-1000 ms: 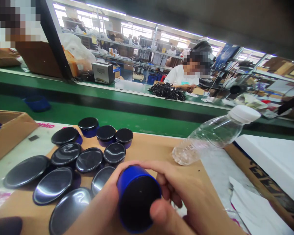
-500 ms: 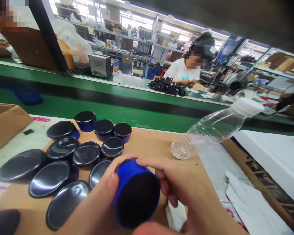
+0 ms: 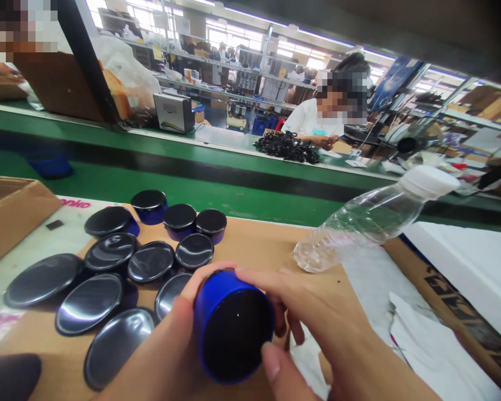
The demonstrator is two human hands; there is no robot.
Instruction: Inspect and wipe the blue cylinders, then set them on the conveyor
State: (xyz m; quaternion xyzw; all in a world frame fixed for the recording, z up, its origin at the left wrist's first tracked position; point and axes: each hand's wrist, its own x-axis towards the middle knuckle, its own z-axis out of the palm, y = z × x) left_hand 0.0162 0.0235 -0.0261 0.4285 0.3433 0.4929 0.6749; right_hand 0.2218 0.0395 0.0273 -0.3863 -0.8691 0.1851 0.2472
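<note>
A blue cylinder with a black round face (image 3: 237,334) is held between both hands at the lower middle, its black face tilted toward the camera. My left hand (image 3: 171,334) wraps its left side, thumb along the side and fingers behind the top rim. From the right, my right hand (image 3: 317,312) grips it, index finger on the top edge and thumb at the lower right of the black face. Several similar blue pieces with glossy black tops (image 3: 151,262) stand to the left on brown cardboard (image 3: 259,239).
A clear plastic bottle (image 3: 359,220) leans at the right, near a white foam piece (image 3: 476,262) and white paper (image 3: 434,345). A cardboard box (image 3: 16,214) is at the left. Beyond the green belt (image 3: 200,189), a person (image 3: 313,120) sits by black cables (image 3: 286,146).
My right thumb has moved up from below onto the lower right edge of the black face. The cylinder has turned slightly in my hands. The whole view has shifted a little.
</note>
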